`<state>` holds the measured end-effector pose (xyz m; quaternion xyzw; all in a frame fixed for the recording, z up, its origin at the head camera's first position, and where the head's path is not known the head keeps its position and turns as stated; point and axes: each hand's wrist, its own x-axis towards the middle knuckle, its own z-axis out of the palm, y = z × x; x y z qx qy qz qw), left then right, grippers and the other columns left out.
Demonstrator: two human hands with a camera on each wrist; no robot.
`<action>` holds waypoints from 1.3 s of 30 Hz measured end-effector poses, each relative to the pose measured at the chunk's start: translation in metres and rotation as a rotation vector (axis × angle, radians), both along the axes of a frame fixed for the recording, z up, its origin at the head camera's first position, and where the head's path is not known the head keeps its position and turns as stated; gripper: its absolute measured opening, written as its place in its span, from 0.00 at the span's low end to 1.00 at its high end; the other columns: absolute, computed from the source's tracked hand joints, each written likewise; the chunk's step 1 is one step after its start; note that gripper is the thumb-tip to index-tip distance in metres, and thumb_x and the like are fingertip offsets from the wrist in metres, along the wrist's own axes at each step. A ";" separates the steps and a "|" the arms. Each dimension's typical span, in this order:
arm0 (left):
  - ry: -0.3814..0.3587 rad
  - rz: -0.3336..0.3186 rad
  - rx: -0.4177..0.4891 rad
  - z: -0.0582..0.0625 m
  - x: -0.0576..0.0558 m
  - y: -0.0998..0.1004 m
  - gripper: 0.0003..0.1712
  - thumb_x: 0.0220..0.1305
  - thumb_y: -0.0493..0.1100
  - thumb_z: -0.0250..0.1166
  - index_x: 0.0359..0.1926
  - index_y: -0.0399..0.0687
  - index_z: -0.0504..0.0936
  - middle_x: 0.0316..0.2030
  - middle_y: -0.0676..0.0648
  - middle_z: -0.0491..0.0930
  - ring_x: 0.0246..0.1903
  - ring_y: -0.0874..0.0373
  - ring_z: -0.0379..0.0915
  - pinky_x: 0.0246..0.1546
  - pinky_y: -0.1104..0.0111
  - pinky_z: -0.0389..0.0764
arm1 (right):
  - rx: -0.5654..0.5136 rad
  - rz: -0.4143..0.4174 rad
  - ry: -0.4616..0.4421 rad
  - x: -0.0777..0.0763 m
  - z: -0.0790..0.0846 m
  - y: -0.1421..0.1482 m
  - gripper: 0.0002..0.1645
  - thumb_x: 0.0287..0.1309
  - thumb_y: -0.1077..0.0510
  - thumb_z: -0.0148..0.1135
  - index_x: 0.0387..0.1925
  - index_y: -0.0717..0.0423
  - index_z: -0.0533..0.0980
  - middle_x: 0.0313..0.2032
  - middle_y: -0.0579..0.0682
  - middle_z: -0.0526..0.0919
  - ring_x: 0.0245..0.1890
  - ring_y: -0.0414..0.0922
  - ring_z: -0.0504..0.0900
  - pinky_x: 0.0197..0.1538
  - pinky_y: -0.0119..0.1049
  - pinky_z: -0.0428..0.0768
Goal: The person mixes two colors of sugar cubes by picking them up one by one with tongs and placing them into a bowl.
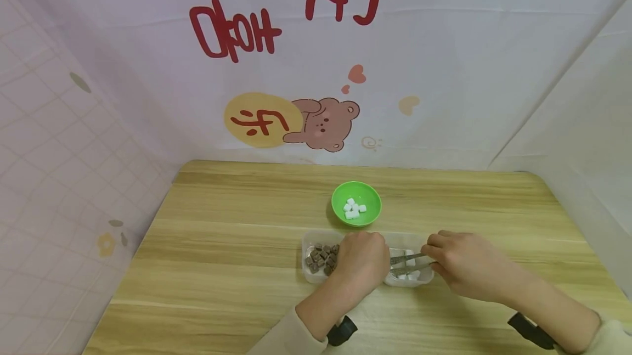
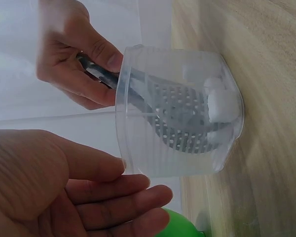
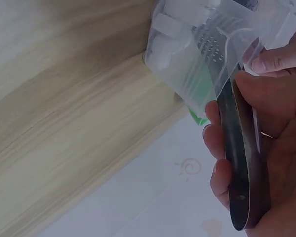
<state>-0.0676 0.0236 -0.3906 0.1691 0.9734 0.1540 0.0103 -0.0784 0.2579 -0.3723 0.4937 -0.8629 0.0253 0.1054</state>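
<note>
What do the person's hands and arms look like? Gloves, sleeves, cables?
No gloves: left hand and right hand are bare. Left sleeve and right sleeve are cream, plain where visible. A black strap-like piece sits near each cuff: left strap, right strap. No cables visible.

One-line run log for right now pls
right hand: grips tongs, heads in tub | left hand: at tub rim | tub: white cubes | green bowl: more white cubes | brown cubes: by left hand
</note>
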 end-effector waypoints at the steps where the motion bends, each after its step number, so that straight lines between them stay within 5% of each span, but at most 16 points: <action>1: -0.004 0.002 0.004 0.000 0.000 0.000 0.25 0.67 0.42 0.67 0.12 0.52 0.74 0.15 0.54 0.73 0.19 0.58 0.72 0.26 0.68 0.71 | 0.000 0.003 0.005 0.000 0.000 -0.001 0.18 0.37 0.64 0.79 0.34 0.53 0.81 0.30 0.40 0.77 0.28 0.36 0.74 0.27 0.32 0.77; 12: -0.012 0.001 0.010 0.000 -0.001 -0.001 0.25 0.66 0.41 0.67 0.11 0.53 0.72 0.15 0.54 0.73 0.19 0.58 0.71 0.27 0.68 0.71 | -0.087 -0.002 -0.004 -0.003 -0.001 0.005 0.17 0.40 0.66 0.76 0.36 0.52 0.84 0.32 0.39 0.80 0.28 0.35 0.76 0.27 0.31 0.78; 14: -0.009 0.002 0.008 0.000 -0.001 0.000 0.25 0.66 0.42 0.67 0.12 0.52 0.73 0.15 0.54 0.74 0.19 0.58 0.72 0.27 0.68 0.71 | -0.112 -0.012 -0.002 -0.003 0.000 0.009 0.12 0.47 0.64 0.73 0.36 0.52 0.84 0.32 0.38 0.80 0.29 0.34 0.75 0.27 0.30 0.77; 16: -0.003 0.002 0.003 0.000 -0.001 0.000 0.24 0.66 0.42 0.67 0.12 0.52 0.73 0.15 0.53 0.74 0.19 0.58 0.72 0.27 0.68 0.71 | -0.132 -0.017 0.001 -0.003 0.000 0.012 0.05 0.66 0.57 0.64 0.36 0.51 0.84 0.32 0.38 0.80 0.29 0.32 0.75 0.27 0.29 0.76; 18: -0.002 0.004 0.007 0.000 -0.001 0.000 0.25 0.66 0.42 0.67 0.12 0.52 0.73 0.15 0.53 0.74 0.19 0.58 0.72 0.26 0.68 0.71 | -0.149 -0.022 0.008 -0.003 0.001 0.015 0.21 0.80 0.49 0.49 0.36 0.51 0.84 0.33 0.37 0.80 0.29 0.31 0.75 0.27 0.27 0.75; 21: 0.001 0.006 0.016 0.000 0.000 -0.001 0.24 0.65 0.41 0.67 0.12 0.51 0.73 0.15 0.53 0.73 0.19 0.58 0.71 0.26 0.68 0.70 | -0.177 -0.045 0.024 -0.001 0.006 0.019 0.37 0.83 0.40 0.30 0.36 0.50 0.84 0.33 0.35 0.80 0.29 0.30 0.75 0.28 0.24 0.74; 35: -0.003 -0.003 -0.005 0.001 -0.001 -0.001 0.23 0.64 0.40 0.68 0.12 0.51 0.74 0.14 0.54 0.72 0.18 0.58 0.71 0.26 0.68 0.71 | -0.257 -0.123 0.069 -0.016 0.044 0.026 0.36 0.81 0.37 0.37 0.42 0.54 0.86 0.36 0.38 0.84 0.26 0.32 0.79 0.27 0.28 0.75; 39: -0.001 -0.011 0.001 0.002 0.000 -0.001 0.23 0.65 0.40 0.68 0.12 0.51 0.74 0.14 0.54 0.72 0.18 0.59 0.71 0.27 0.68 0.72 | -0.251 -0.151 0.064 -0.028 0.047 0.017 0.15 0.74 0.48 0.60 0.44 0.53 0.86 0.38 0.42 0.86 0.26 0.36 0.82 0.25 0.33 0.77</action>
